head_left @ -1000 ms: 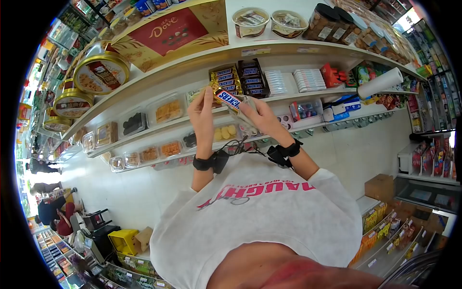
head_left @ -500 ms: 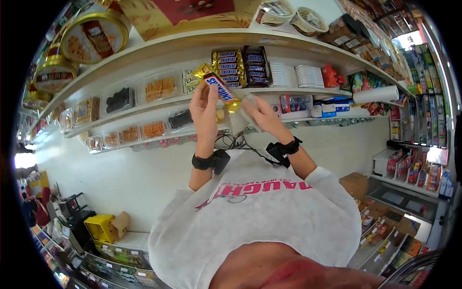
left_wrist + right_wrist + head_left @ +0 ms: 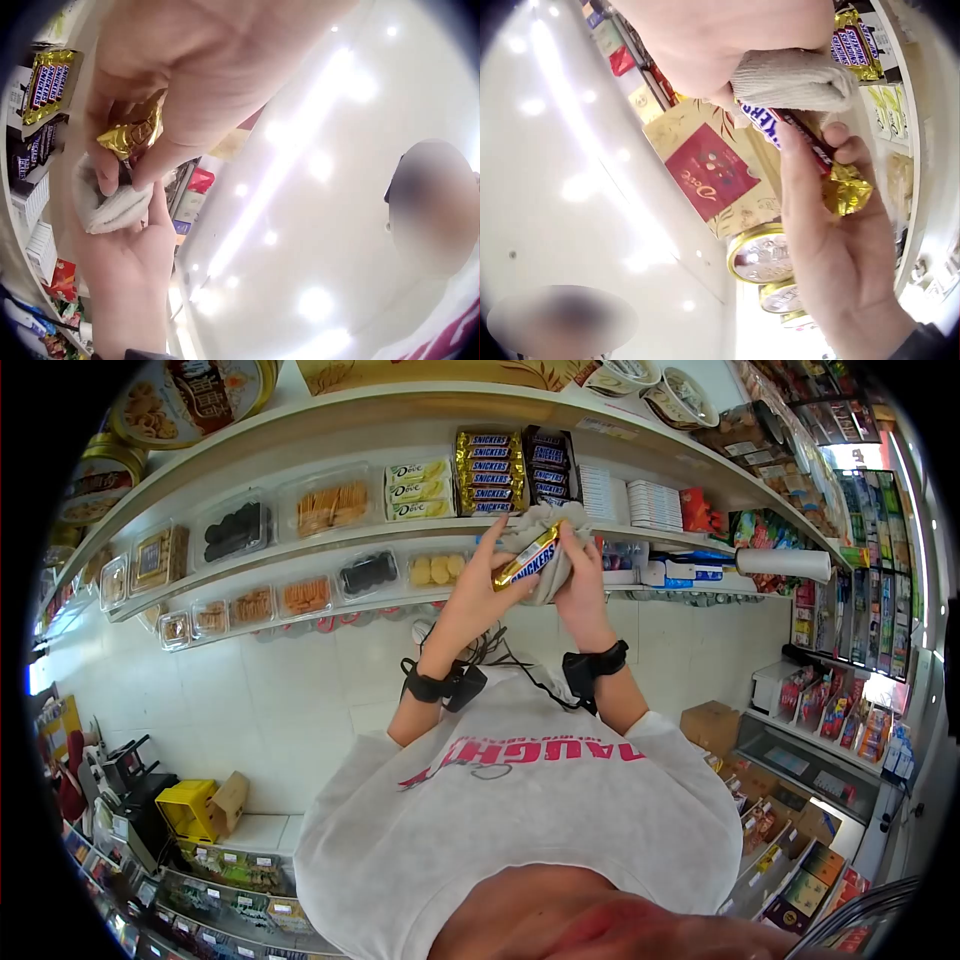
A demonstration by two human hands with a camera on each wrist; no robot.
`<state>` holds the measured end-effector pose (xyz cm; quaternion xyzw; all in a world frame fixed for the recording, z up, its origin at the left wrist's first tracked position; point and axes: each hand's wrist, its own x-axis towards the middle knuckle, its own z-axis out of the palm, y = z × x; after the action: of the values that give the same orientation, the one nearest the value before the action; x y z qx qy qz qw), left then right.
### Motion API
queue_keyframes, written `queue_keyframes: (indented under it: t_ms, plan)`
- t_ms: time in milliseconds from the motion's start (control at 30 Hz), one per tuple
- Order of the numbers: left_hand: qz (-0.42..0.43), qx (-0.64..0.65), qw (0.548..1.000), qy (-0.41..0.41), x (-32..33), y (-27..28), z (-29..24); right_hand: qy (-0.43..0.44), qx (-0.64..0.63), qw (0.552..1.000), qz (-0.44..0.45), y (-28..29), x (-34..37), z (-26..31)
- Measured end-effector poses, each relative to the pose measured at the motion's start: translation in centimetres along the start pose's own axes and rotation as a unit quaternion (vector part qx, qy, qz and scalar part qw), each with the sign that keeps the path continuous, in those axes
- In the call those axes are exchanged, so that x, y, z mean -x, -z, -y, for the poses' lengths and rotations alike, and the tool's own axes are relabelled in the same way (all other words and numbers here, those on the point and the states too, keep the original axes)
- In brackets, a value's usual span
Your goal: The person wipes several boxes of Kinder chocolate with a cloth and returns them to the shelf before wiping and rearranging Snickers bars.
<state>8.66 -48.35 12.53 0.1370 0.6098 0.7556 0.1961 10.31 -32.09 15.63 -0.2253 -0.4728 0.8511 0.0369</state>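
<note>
In the head view my left hand (image 3: 478,590) grips a Snickers bar (image 3: 528,560) with gold wrapper ends, held tilted in front of the shelf. My right hand (image 3: 583,585) holds a folded grey cloth (image 3: 547,588) around the bar's other end. Seen from the right wrist, the left thumb and fingers pinch the bar near its gold end (image 3: 847,191), and the cloth (image 3: 791,81) covers the far end. From the left wrist, the cloth (image 3: 112,206) lies in the right palm (image 3: 124,270), under the left fingertips.
Behind the hands, a shelf bears boxed Snickers bars (image 3: 490,472), Dove boxes (image 3: 418,490) and clear tubs of snacks (image 3: 333,508). A white roll (image 3: 785,565) sticks out at the right. Cables (image 3: 490,650) hang below the wrists.
Both hands have moved right and closer together, and the bar now tilts the other way. The cloth, earlier at the bar's lower end, now wraps behind and around it. The head view has shifted.
</note>
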Motion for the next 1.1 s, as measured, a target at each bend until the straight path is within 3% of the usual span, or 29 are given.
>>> queue_keyframes:
  t_ms: [233,300,400,500,533,633,700,733,833,867,967,1000,1100]
  plan:
    - [0.015,-0.003,0.999,0.036,-0.3,0.2,-1.5,0.050,-0.015,0.999,-0.011,1.1,0.3,0.6]
    - [-0.002,-0.010,0.999,0.031,-0.2,-0.3,-1.7,0.074,-0.024,0.994,-0.071,1.9,0.6,1.2]
    - [0.082,0.005,0.995,0.049,-1.5,0.1,0.3,0.169,-0.030,0.967,-0.189,2.9,0.7,3.2]
    - [0.075,0.061,0.995,0.013,-1.8,-0.9,-0.1,0.243,0.224,0.920,-0.209,5.5,1.2,3.1]
    - [0.085,0.069,0.994,0.026,-2.0,-1.4,-0.6,0.204,0.321,0.915,-0.138,6.1,1.2,3.4]
    - [0.105,0.131,0.984,0.063,-2.8,-3.5,-1.0,0.349,0.494,0.796,0.031,4.0,0.0,2.7]
    - [0.103,0.221,0.966,0.080,-4.3,-4.7,0.6,0.395,0.550,0.734,0.047,4.8,-0.6,2.8]
    - [0.044,0.259,0.957,0.118,-4.3,-5.4,0.1,0.419,0.575,0.701,0.055,5.1,-1.0,3.1]
    - [0.041,0.458,0.879,0.121,-6.0,-6.7,1.1,0.418,0.615,0.664,0.083,6.5,-0.3,4.4]
    - [-0.026,0.434,0.891,0.128,-6.4,-8.2,1.1,0.413,0.603,0.676,0.095,6.9,0.1,4.7]
    - [-0.097,0.416,0.888,0.168,-7.7,-10.4,0.0,0.416,0.569,0.686,0.180,8.6,0.3,5.6]
    - [-0.090,0.417,0.887,0.177,-8.5,-10.3,0.7,0.441,0.552,0.681,0.190,9.1,0.3,5.8]
    - [0.005,0.361,0.917,0.169,-9.3,-12.0,-2.2,0.386,0.474,0.737,0.287,11.1,0.0,7.5]
